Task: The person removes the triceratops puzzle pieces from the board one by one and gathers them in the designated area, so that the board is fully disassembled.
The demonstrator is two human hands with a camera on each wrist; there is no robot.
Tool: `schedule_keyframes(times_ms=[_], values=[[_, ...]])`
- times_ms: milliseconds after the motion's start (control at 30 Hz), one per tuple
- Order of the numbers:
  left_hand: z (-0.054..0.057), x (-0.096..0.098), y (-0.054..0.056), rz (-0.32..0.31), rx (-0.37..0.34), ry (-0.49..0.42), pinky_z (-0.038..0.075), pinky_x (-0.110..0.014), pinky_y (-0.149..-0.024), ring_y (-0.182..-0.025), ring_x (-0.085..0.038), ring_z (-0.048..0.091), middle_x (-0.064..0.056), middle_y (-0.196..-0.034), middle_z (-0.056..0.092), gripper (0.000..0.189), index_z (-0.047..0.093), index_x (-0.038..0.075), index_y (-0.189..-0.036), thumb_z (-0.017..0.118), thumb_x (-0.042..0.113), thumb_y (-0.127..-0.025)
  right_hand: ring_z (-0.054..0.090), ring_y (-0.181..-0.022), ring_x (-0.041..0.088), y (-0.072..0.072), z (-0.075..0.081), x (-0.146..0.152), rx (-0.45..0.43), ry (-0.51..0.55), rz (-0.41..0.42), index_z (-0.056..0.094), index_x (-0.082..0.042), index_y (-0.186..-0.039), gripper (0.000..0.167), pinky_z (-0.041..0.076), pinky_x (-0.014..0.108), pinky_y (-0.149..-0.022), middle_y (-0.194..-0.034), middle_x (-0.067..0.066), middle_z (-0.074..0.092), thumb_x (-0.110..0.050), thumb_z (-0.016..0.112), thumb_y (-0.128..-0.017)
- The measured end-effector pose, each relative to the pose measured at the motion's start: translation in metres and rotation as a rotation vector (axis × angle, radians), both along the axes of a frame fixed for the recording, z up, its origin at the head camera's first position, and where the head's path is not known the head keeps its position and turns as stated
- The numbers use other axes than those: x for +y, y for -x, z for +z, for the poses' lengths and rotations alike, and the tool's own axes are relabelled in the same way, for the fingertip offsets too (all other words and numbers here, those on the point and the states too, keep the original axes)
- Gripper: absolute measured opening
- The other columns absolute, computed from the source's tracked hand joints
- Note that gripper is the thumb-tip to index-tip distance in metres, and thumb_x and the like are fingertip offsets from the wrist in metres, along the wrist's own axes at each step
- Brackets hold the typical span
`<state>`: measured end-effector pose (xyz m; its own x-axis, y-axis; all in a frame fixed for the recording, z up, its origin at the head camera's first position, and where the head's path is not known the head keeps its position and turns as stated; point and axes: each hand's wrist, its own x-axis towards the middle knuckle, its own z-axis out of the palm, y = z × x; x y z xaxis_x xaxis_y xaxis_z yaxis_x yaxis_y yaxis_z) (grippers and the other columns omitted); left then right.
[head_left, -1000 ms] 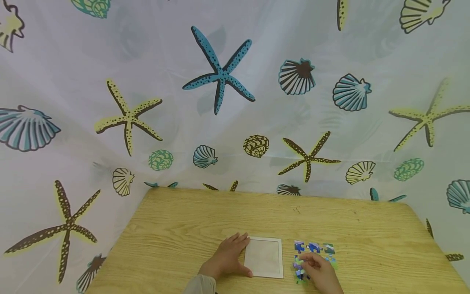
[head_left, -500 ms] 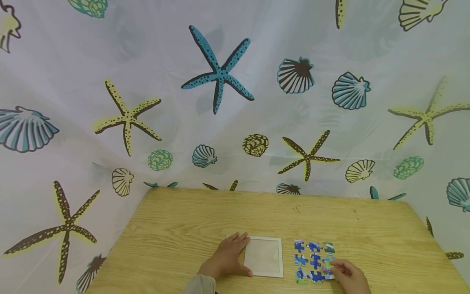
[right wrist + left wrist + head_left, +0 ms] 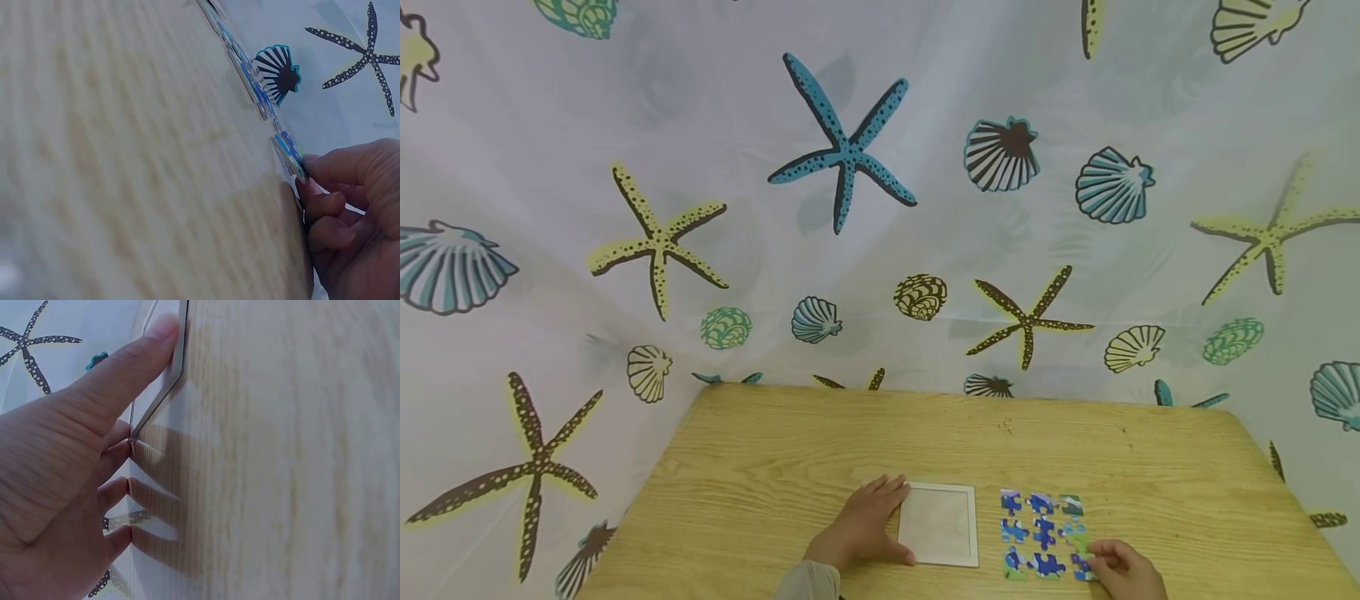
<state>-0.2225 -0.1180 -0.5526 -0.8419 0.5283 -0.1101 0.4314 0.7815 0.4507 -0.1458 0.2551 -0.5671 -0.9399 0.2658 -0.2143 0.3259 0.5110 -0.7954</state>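
My left hand (image 3: pixel 863 521) lies at the left side of a white rectangular puzzle tray (image 3: pixel 973 525). Its fingers reach along the tray's upper left corner, and the thumb rests on the lower left edge, as the left wrist view shows close up. Right of the tray, several blue, purple and green jigsaw pieces (image 3: pixel 1043 532) lie in spaced rows. My right hand (image 3: pixel 1126 570) is at the lower right of these rows, pinching a jigsaw piece (image 3: pixel 1081 570) at its right edge. In the right wrist view the thumb touches that piece, with other fingers curled beneath; the fingertips are partly hidden.
Both hands are on a wood-grain table (image 3: pixel 820 442). A pale curtain (image 3: pixel 925 225) printed with starfish and shells encloses the table at the back and both sides.
My right hand has moved right, from over the left column of pieces to the right column, then slightly down to its lower end. The left hand and tray stay put.
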Motion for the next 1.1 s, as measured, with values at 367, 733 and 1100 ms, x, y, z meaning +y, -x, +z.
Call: schedule_keyframes(times_ms=[367,733,1100], values=[[-0.0001,0.0008,0.0007,-0.004,-0.017,-0.015,0.023,-0.056,-0.110,-0.139,-0.034,0.027,-0.007,-0.151,0.034,0.103,0.041,0.006,-0.143,0.078,0.059,-0.061,0.053,-0.067,0.013,-0.0035,-0.0043,0.0033,-0.024,0.039,-0.009,0.068,0.002,-0.098,0.020,0.044,0.023,-0.056,-0.074,-0.001,0.059,-0.012,0.065,-0.084],[0.0012,0.0019,0.0005,-0.003,-0.034,-0.034,0.022,-0.055,-0.111,-0.140,-0.034,0.026,-0.008,-0.151,0.034,0.101,0.040,0.006,-0.143,0.078,0.056,-0.064,0.053,-0.068,0.013,-0.0062,-0.0018,0.0025,-0.001,0.027,-0.041,0.068,0.003,-0.097,0.025,0.044,0.021,-0.055,-0.074,-0.002,0.059,-0.017,0.069,-0.082],[0.0018,0.0003,0.0009,0.015,-0.073,-0.067,0.020,-0.055,-0.111,-0.140,-0.035,0.025,-0.009,-0.151,0.033,0.101,0.034,0.004,-0.146,0.079,0.052,-0.067,0.056,-0.071,0.013,-0.0037,-0.0086,0.0064,0.007,0.063,-0.045,0.068,0.002,-0.098,0.039,0.046,0.022,-0.058,-0.077,-0.001,0.063,-0.032,0.072,-0.081]])
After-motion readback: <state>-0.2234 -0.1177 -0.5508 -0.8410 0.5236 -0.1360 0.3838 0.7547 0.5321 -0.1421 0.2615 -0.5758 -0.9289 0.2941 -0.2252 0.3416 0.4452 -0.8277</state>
